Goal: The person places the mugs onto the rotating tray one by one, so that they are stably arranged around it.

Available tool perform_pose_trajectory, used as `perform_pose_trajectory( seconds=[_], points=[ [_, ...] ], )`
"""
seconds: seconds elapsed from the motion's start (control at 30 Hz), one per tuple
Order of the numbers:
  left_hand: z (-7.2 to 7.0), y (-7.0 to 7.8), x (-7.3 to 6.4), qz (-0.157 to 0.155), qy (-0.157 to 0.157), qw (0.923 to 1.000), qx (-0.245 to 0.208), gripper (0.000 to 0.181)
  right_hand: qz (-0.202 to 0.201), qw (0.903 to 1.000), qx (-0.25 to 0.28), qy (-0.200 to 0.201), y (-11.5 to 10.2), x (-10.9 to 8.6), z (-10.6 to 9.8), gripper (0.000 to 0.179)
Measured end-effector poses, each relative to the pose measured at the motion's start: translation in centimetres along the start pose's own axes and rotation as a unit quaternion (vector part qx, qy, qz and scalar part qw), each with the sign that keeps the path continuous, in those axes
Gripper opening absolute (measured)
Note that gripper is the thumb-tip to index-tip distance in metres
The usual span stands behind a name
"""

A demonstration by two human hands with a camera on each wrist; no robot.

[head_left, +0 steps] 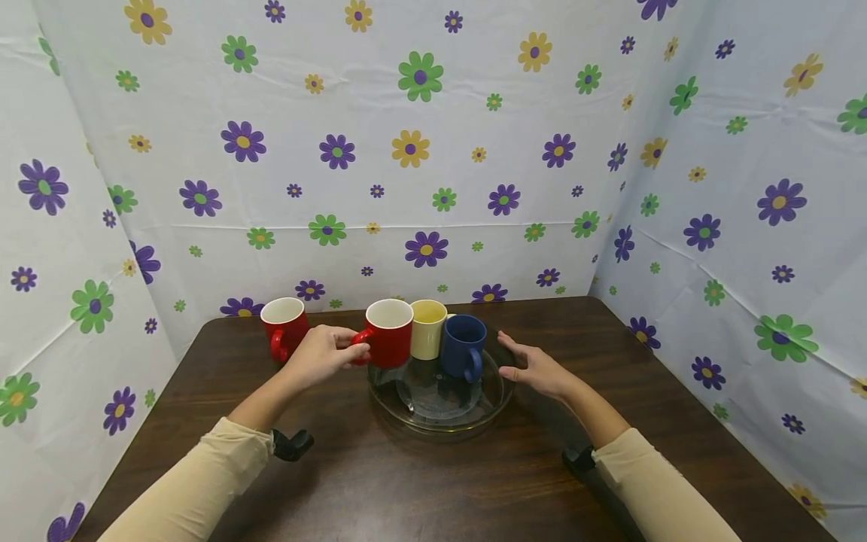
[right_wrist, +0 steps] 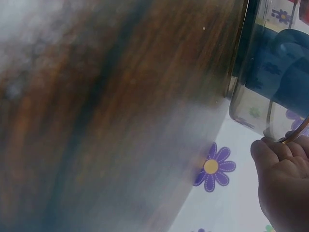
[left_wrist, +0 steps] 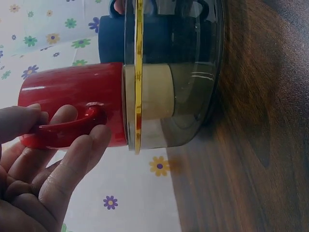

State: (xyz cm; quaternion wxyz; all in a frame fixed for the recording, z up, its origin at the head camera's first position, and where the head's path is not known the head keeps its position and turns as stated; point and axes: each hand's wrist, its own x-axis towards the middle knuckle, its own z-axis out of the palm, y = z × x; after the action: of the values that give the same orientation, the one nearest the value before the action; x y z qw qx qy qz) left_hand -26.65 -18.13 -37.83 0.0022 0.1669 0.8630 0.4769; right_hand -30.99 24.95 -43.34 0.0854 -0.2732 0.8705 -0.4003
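Observation:
My left hand pinches the handle of a red mug with a white inside. This mug is upright at the left rim of a clear glass bowl with a gold edge; in the left wrist view, the mug's base is level with that rim. Inside the bowl stand a pale yellow mug and a blue mug, its handle facing me. Beside the bowl's right rim is my right hand, fingers extended and thumb apart; the right wrist view has its fingertips right at the glass.
Another red mug stands at the back left of the dark wooden table, behind my left hand. A flower-printed white cloth hangs close behind the table and along both sides.

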Motion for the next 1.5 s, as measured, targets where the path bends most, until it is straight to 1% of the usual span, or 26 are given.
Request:
perform_pose_trajectory(
  seconds=[0.2, 0.43, 0.53, 0.67, 0.73, 1.0, 1.17, 1.3, 1.5],
  points=[
    [0.3, 0.2, 0.2, 0.007, -0.019, 0.9997, -0.016, 0.03, 0.012, 0.9999, 0.012, 0.0, 0.1, 0.0, 0.0, 0.074],
    [0.9, 0.1, 0.4, 0.024, -0.035, 0.999, -0.015, 0.029, 0.014, 0.9997, 0.02, -0.003, -0.1, 0.3, 0.0, 0.075],
    [1.2, 0.0, 0.5, 0.022, -0.042, 0.9987, -0.019, 0.028, 0.016, 0.9996, 0.021, -0.003, -0.2, 0.3, 0.0, 0.073],
    [1.7, -0.1, 0.7, 0.021, -0.059, 0.9977, -0.027, 0.026, 0.02, 0.9996, 0.018, -0.003, -0.2, 0.2, 0.2, 0.072],
    [1.9, -0.1, 0.8, 0.025, -0.068, 0.9969, -0.032, 0.026, 0.021, 0.9996, 0.017, -0.003, -0.2, 0.2, 0.2, 0.072],
    [2.6, 0.0, 1.4, 0.031, -0.087, 0.9956, -0.015, 0.024, 0.016, 0.9997, 0.02, -0.003, -0.1, 0.2, 0.3, 0.074],
    [3.3, -0.2, 1.7, 0.033, -0.106, 0.9937, -0.017, 0.023, 0.019, 0.9996, 0.018, -0.002, 0.2, 0.2, 0.2, 0.074],
    [4.0, -0.2, 1.9, 0.033, -0.119, 0.992, -0.026, 0.021, 0.022, 0.9994, 0.026, -0.001, 0.4, 0.2, 0.2, 0.073],
    [4.7, 0.0, 2.2, 0.03, -0.129, 0.9904, -0.039, 0.021, 0.021, 0.9995, 0.024, 0.001, 0.3, 0.2, 0.1, 0.07]
  ],
)
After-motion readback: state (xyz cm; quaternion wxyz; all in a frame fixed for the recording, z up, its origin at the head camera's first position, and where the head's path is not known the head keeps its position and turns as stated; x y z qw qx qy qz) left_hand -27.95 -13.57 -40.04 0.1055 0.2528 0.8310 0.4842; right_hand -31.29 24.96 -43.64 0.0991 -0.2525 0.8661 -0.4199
